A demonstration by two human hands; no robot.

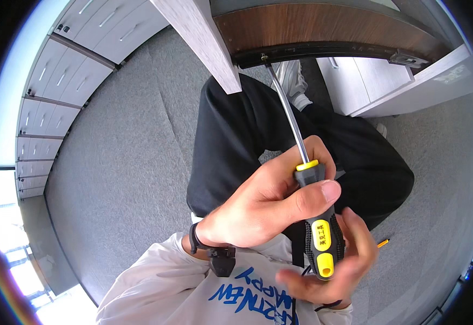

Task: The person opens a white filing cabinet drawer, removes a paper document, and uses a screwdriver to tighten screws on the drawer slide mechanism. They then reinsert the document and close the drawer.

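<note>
My left hand (pixel 269 200) is closed around the upper part of a screwdriver, its thumb pressed along the black and yellow handle (pixel 321 233). The long metal shaft (pixel 290 114) slants up and away from me. Its tip is at a small brass-coloured screw (pixel 264 57) on a black rail (pixel 301 53) that runs along the lower edge of a dark brown wooden panel (pixel 323 27). My right hand (pixel 350 265), partly blurred, curls around the butt end of the handle from below and the right. The exact contact of its fingers is hard to make out.
Pale wood-grain boards (pixel 204 43) flank the brown panel, and a metal bracket (pixel 407 58) sits at the rail's right end. My black-trousered legs (pixel 231 146) are under it. A small yellow-handled tool (pixel 383 243) lies on the grey carpet (pixel 122 135). Drawer cabinets (pixel 57 76) line the left.
</note>
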